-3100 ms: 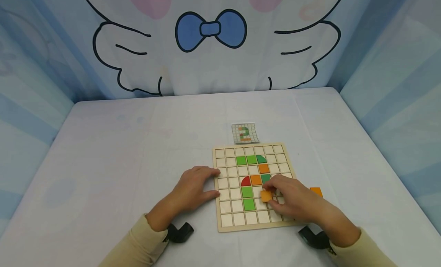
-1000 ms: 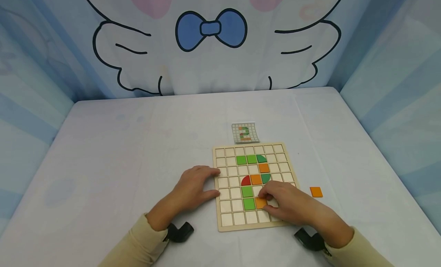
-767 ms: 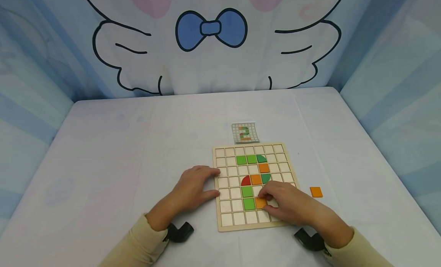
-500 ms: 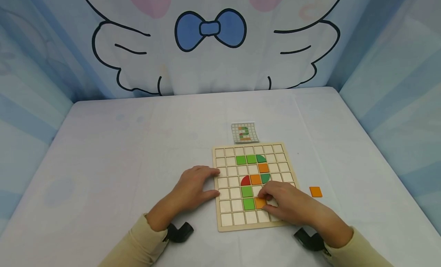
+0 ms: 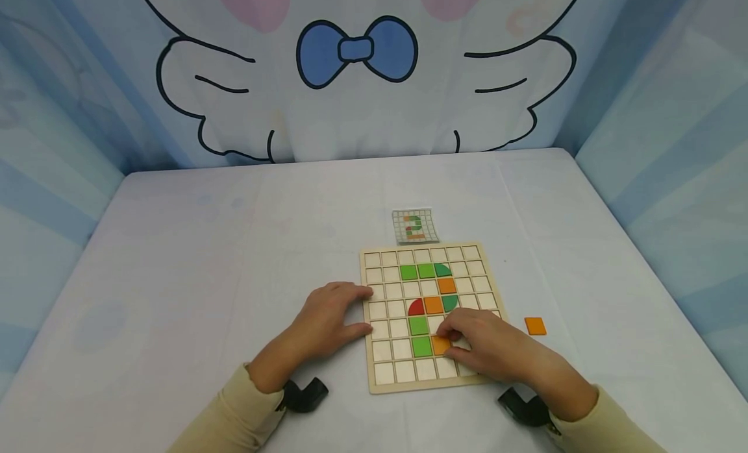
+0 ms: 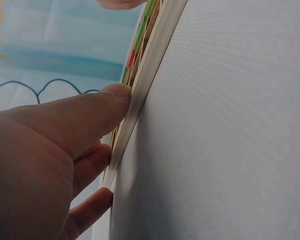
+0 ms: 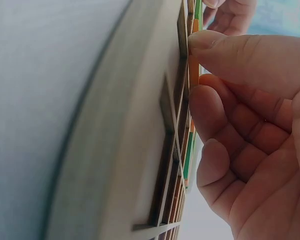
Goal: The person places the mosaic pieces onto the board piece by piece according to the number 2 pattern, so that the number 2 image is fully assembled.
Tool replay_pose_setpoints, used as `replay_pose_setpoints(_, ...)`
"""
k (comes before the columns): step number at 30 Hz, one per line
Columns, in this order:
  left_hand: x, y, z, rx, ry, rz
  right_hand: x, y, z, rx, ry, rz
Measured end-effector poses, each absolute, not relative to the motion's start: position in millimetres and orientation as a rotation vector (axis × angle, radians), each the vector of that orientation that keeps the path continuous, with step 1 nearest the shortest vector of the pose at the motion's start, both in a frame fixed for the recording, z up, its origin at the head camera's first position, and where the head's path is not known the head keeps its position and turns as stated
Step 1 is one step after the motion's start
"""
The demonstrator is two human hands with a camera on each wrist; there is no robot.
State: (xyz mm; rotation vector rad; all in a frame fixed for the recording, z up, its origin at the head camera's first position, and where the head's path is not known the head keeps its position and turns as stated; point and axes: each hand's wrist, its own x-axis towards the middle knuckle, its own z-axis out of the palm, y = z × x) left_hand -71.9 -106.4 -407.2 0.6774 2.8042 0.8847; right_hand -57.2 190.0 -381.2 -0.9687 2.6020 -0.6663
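A wooden grid board (image 5: 374,375) lies on the table, several coloured tiles set in its cells. My right hand (image 5: 497,346) pinches an orange square tile (image 5: 441,346) between thumb and fingertips, at the cell right of the lower green square tile (image 5: 421,346). The right wrist view shows that thumb (image 7: 225,47) on the tile's edge. My left hand (image 5: 327,320) rests its thumb and fingertips against the board's left edge, fingers extended. Higher on the board are a red quarter-round tile (image 5: 416,307), orange squares and dark green rounded tiles. The right hand hides some lower right cells.
A small pattern card (image 5: 415,226) with a coloured figure on a grid lies just beyond the board. One loose orange square tile (image 5: 535,326) is on the white table (image 5: 234,245) to the right. A printed curtain (image 5: 374,115) stands behind.
The right hand has moved slightly left and down from about three seconds ago, bringing the orange square tile into the cell beside the lower green one. Over the last second both hands stay still.
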Motion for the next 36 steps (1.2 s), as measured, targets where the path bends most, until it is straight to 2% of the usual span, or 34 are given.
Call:
replay_pose_setpoints(19,-71.6,-106.7,-408.9,0.698,2.809,0.884,-59.5,202.6,-379.8,-1.044,2.682,-0.713)
replay_pose_setpoints(29,-71.8,-106.6,-408.2,0.695,2.81,0.879,-63.4,220.0,-368.0,-0.878,2.746,-0.654)
replay_pose_setpoints(36,-71.8,-106.8,-407.1,0.691,2.807,0.874,-63.5,236.1,-366.4,-0.857,2.804,-0.67)
